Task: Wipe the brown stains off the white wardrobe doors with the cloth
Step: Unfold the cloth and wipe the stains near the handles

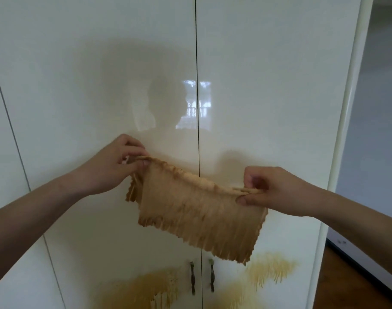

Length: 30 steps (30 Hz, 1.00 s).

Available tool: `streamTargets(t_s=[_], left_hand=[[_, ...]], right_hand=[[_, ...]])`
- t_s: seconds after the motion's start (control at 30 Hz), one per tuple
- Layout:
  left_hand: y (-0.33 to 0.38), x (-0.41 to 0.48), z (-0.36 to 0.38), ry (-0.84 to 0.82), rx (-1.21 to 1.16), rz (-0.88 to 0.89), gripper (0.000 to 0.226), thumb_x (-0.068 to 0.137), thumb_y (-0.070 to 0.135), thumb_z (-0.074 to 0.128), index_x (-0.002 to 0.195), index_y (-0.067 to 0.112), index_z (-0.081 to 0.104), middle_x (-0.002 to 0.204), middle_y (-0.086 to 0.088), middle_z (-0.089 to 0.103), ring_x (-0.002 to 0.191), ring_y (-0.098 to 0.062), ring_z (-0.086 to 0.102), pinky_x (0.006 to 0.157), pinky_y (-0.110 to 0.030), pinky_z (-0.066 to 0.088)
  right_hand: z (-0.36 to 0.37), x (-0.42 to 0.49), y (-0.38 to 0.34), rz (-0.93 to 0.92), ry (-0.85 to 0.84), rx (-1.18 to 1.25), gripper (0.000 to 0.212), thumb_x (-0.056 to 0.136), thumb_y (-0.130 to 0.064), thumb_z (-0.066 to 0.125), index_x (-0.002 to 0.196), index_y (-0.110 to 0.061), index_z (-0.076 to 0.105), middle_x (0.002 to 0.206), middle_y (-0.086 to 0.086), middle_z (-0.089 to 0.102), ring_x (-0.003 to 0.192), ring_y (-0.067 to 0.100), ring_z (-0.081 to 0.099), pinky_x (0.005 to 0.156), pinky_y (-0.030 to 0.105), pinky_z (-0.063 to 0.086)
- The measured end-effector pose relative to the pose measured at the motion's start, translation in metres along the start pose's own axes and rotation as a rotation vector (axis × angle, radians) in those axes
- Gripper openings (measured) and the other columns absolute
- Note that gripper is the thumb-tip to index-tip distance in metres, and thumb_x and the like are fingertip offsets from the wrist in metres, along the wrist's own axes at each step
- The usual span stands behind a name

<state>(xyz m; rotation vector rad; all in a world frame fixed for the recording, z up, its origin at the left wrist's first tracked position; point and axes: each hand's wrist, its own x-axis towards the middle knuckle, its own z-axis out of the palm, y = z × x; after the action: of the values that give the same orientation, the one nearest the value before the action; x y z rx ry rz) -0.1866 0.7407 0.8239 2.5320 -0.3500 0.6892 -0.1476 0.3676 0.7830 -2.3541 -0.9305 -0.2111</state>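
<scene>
The shiny white wardrobe doors (123,63) had brown stains (146,288). Left hand (114,166) and right hand (271,190) pinched the dirty tan cloth (197,212); it might smear more.

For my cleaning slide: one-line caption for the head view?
Soiled cloth pinched by left hand and right hand before white wardrobe doors, brown stains below.

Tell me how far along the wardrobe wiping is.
Done: the cloth is already stained brown, so some wiping seems to have happened; the upper doors look clean. In hand: left hand and right hand pinch the cloth's top corners, holding it spread before the doors. Left: big brown stains by the handles on both doors.
</scene>
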Motion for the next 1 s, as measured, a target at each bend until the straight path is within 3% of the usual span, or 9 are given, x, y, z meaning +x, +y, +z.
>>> streamTargets(t_s=[0.1,0.17,0.27,0.37,0.5,0.57,0.67,0.77,1.0], left_hand=[[0.010,0.006,0.004,0.009,-0.065,0.077,0.014,0.098,0.024,0.062,0.101,0.030,0.074,0.113,0.018,0.064,0.100,-0.001,0.060,0.084,-0.021,0.046],[0.017,0.008,0.007,-0.015,-0.084,0.087,0.018,0.099,0.021,0.061,0.099,0.031,0.076,0.099,0.012,0.073,0.094,-0.005,0.065,0.086,-0.030,0.050],[0.016,0.012,0.012,-0.043,-0.145,0.058,0.016,0.096,0.028,0.066,0.108,0.036,0.072,0.095,-0.004,0.074,0.094,-0.020,0.067,0.087,-0.036,0.051],[0.016,0.017,0.022,-0.043,-0.208,0.048,0.012,0.091,0.035,0.069,0.101,0.028,0.069,0.085,-0.010,0.069,0.080,-0.035,0.062,0.072,-0.035,0.046],[0.025,0.028,0.031,-0.042,-0.278,0.088,0.013,0.093,0.034,0.067,0.094,0.024,0.076,0.084,-0.015,0.069,0.072,-0.030,0.059,0.072,-0.032,0.042],[0.024,0.031,0.033,-0.056,-0.288,0.079,0.017,0.092,0.038,0.067,0.095,0.026,0.078,0.086,-0.012,0.072,0.081,-0.033,0.063,0.077,-0.034,0.044],[0.020,0.033,0.040,-0.076,-0.291,0.046,0.012,0.086,0.039,0.071,0.079,0.033,0.079,0.081,0.011,0.067,0.075,-0.013,0.061,0.076,-0.025,0.042],[0.023,0.035,0.057,-0.213,-0.198,-0.041,0.010,0.085,0.035,0.077,0.077,0.030,0.081,0.080,0.014,0.064,0.075,-0.006,0.059,0.071,-0.022,0.041],[0.035,0.009,0.141,-0.654,0.045,-0.430,0.024,0.094,0.027,0.069,0.093,0.005,0.079,0.047,0.003,0.052,0.038,-0.012,0.038,0.045,-0.021,0.030]], right_hand=[[0.002,-0.003,0.000,0.056,-0.195,0.172,0.025,0.095,-0.028,0.076,0.117,-0.032,0.065,0.076,0.020,0.061,0.062,0.019,0.053,0.058,0.029,0.043],[0.004,-0.005,0.001,0.028,-0.198,0.149,0.008,0.097,-0.028,0.073,0.099,-0.021,0.072,0.071,0.013,0.062,0.060,0.020,0.057,0.059,0.031,0.047],[-0.004,-0.010,0.007,0.016,-0.069,0.150,0.052,0.098,-0.044,0.067,0.068,-0.004,0.052,0.061,0.005,0.037,0.054,0.016,0.037,0.057,0.029,0.032],[-0.014,-0.016,0.018,0.061,0.042,0.188,0.060,0.097,-0.049,0.063,0.065,-0.002,0.046,0.061,0.006,0.033,0.055,0.018,0.032,0.057,0.031,0.029],[-0.014,-0.021,0.032,0.082,0.035,0.080,0.020,0.099,-0.036,0.066,0.086,-0.022,0.073,0.067,0.006,0.058,0.059,0.011,0.052,0.060,0.026,0.043],[-0.019,-0.021,0.035,0.092,0.052,0.071,0.018,0.100,-0.034,0.065,0.088,-0.025,0.075,0.075,0.001,0.066,0.064,0.006,0.058,0.063,0.022,0.047],[-0.033,-0.021,0.047,0.140,0.109,0.069,0.022,0.100,-0.039,0.064,0.081,-0.031,0.072,0.082,-0.011,0.065,0.075,0.003,0.062,0.072,0.021,0.050],[-0.042,-0.018,0.060,0.227,0.052,-0.155,0.010,0.100,-0.035,0.066,0.096,-0.037,0.075,0.103,-0.010,0.057,0.094,0.008,0.060,0.090,0.029,0.052],[0.019,-0.024,0.081,0.471,0.041,-0.746,0.026,0.099,-0.023,0.055,0.109,-0.027,0.079,0.103,0.000,0.073,0.094,0.023,0.071,0.080,0.034,0.058]])
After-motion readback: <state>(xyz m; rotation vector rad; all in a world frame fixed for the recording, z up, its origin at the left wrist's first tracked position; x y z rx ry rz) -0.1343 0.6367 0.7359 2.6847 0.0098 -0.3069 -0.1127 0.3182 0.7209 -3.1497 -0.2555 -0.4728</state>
